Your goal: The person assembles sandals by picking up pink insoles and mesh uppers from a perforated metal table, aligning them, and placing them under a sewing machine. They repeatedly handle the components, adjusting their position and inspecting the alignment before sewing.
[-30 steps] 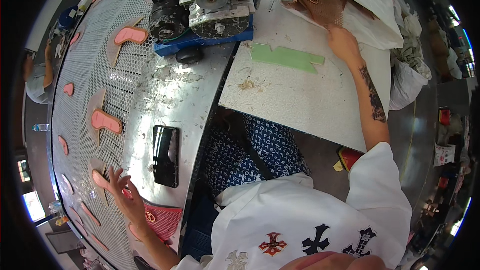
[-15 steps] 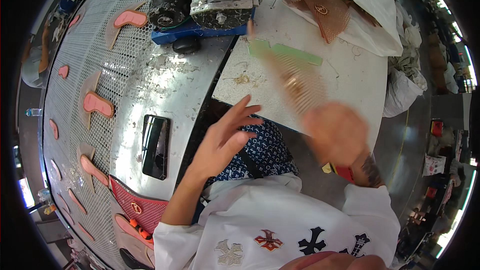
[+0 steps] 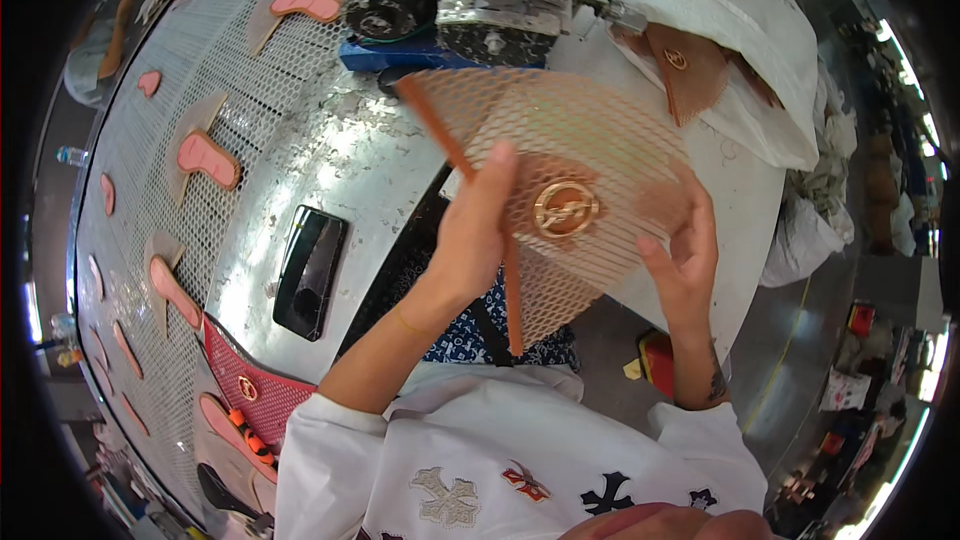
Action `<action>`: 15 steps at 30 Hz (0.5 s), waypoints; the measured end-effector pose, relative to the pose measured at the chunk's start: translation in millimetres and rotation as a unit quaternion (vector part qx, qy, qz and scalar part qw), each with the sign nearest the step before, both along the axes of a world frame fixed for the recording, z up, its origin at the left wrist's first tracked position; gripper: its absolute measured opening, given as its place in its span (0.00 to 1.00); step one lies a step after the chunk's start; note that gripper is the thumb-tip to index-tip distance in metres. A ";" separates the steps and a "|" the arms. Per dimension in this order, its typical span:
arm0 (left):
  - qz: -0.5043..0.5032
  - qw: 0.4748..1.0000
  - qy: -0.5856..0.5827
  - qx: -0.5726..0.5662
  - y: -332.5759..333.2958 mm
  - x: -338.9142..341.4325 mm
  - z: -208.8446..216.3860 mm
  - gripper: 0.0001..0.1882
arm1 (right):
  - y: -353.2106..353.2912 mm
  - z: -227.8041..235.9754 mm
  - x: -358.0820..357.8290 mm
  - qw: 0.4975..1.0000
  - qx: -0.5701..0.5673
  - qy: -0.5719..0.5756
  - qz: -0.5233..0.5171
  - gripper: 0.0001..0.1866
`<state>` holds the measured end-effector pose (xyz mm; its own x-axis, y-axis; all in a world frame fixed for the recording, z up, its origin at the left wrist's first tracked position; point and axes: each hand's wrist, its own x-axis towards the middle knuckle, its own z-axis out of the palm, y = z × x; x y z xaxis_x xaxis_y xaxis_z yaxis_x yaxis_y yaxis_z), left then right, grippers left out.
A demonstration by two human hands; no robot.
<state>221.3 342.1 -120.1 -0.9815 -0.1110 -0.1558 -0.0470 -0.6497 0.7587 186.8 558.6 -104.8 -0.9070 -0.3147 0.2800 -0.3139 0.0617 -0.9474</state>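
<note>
A brown mesh shoe upper [image 3: 570, 145] with darker brown edging and a round gold emblem [image 3: 566, 209] is spread open in front of my chest. My left hand [image 3: 475, 225] grips it by the left edging, thumb on the near face and fingers hidden behind. At the right edge my right hand [image 3: 690, 260] is curled round the mesh; its fingers pass partly behind it and show faintly through. Beyond the upper stands a machine [image 3: 490, 0] with a metal wheel and a blue base. More brown mesh pieces [image 3: 685, 70] stick out of a white sack [image 3: 730, 10].
On the metal table [image 3: 270, 165] lies a black phone [image 3: 311, 272]. Pink insoles [image 3: 208, 160] rest along a mesh conveyor [image 3: 240, 70] at left, near a red mesh piece [image 3: 255, 380]. A pale worktable [image 3: 735, 200] extends under the upper. A person [image 3: 95, 65] is far left.
The mesh upper, blurred in my right hand before, is now drawn nearer and spread flat. My left hand, empty and open earlier, has closed on its left edge. The view has shifted slightly.
</note>
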 end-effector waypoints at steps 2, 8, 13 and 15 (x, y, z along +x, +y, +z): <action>0.024 0.999 0.029 -0.018 13.6 -14.2 1.4 0.29 | 12.2 1.6 -0.3 0.990 -0.076 -0.110 0.042 0.28; -0.012 0.992 0.100 0.070 25.0 -40.5 27.4 0.26 | 35.9 8.9 -4.1 0.996 -0.072 -0.052 0.017 0.16; -0.025 0.982 0.078 0.170 32.2 -56.8 30.0 0.22 | 34.0 12.6 -2.2 0.991 -0.132 0.003 -0.016 0.15; -0.016 0.981 0.086 0.171 33.3 -63.0 32.6 0.22 | 31.3 12.8 -4.2 0.992 -0.124 0.007 -0.036 0.15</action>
<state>158.3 375.4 -87.5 -0.9987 -0.0504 -0.0097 0.0390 -0.8684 0.4943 182.6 589.9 -92.0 -0.9201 -0.1697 0.3530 -0.3300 -0.1497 -0.9320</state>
